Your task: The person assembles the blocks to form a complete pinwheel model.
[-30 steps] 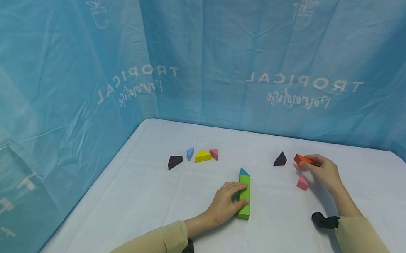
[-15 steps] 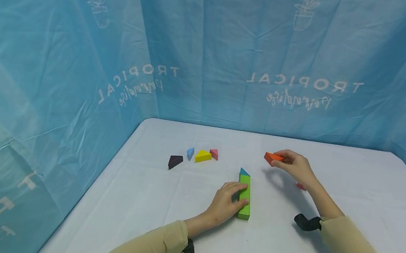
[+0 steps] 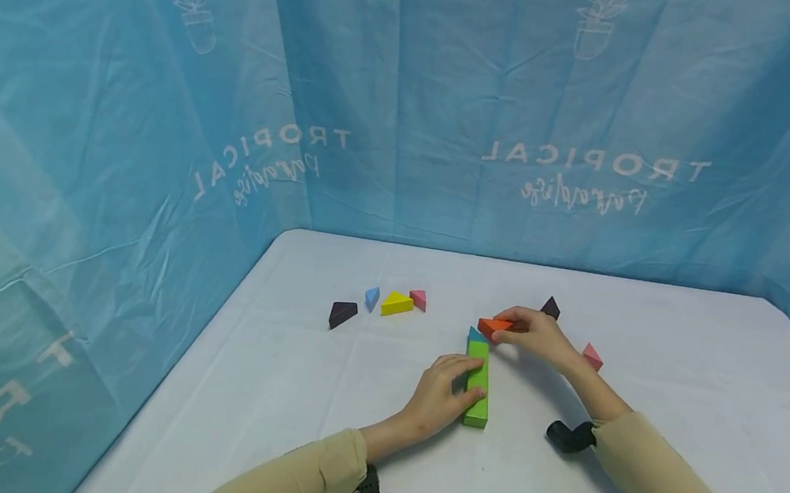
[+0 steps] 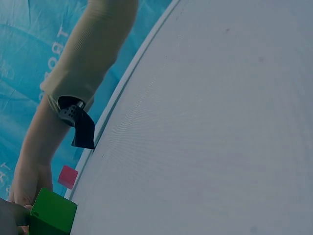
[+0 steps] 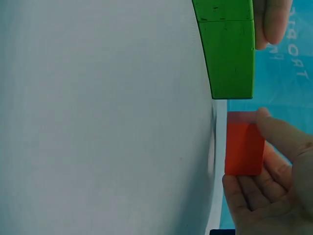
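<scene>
In the head view my left hand (image 3: 435,397) has its thumb and fingers on the long green piece (image 3: 476,382), which lies on the table; the right wrist view shows a seam across the green (image 5: 227,54). A teal triangle (image 3: 476,335) sits at the far end of the green. My right hand (image 3: 538,336) pinches an orange block (image 3: 493,328) just right of the teal triangle; whether they touch I cannot tell. The orange block (image 5: 243,149) is between thumb and fingers in the right wrist view.
Left of the green lie a black block (image 3: 342,314), a light blue triangle (image 3: 371,299), a yellow block (image 3: 396,304) and a pink one (image 3: 418,299). Behind my right hand are a black triangle (image 3: 551,307) and, to the right, a pink block (image 3: 592,356). Blue curtains surround the white table (image 3: 259,410).
My right hand has carried the orange block leftward and lower, from beside the right-hand pink block to near the teal triangle. My left hand has stayed on the green.
</scene>
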### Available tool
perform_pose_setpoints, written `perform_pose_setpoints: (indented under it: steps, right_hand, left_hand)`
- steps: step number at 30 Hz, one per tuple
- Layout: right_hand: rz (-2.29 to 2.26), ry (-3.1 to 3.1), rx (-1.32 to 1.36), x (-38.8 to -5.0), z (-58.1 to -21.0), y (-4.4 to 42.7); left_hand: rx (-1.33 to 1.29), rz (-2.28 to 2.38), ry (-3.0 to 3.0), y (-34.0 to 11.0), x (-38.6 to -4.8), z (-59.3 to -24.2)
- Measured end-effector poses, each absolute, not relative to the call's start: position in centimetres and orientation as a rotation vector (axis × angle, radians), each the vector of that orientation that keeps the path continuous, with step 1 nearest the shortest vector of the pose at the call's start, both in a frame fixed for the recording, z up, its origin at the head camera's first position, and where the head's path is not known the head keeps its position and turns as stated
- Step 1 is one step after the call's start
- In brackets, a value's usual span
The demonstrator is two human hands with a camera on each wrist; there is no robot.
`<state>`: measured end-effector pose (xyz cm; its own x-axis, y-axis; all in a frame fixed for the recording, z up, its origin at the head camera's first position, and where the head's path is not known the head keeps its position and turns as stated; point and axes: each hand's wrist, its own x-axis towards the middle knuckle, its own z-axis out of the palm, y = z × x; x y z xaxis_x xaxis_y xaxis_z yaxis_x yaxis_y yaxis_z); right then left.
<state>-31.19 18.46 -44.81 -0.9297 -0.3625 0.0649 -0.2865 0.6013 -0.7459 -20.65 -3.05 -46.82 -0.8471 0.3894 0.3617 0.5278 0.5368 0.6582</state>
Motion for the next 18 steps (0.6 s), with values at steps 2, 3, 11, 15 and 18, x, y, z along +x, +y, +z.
perform_pose_setpoints:
  steps: [2, 3, 11, 15, 18]
  right_hand:
    - [-1.214, 2.729, -0.563, -31.35, -45.07, 18.4]
    - [-1.202, 2.73, -0.568, -31.36, -45.13, 18.39]
    - [-1.264, 2.719, -0.512, -31.48, -45.29, 18.28]
    - [-1.275, 2.708, -0.516, -31.34, -45.17, 18.03]
    - [-1.259, 2.703, -0.527, -31.2, -45.01, 17.78]
  left_hand:
    - [-0.787, -1.202, -2.599, -3.06, -20.62, -46.77]
    - [-0.788, -1.202, -2.598, -3.06, -20.61, -46.74]
    - [-0.781, -1.207, -2.601, -3.13, -20.55, -46.7]
    - [-0.779, -1.196, -2.602, -3.14, -20.56, -46.73]
    - [-0.781, -1.201, -2.599, -3.13, -20.6, -46.79]
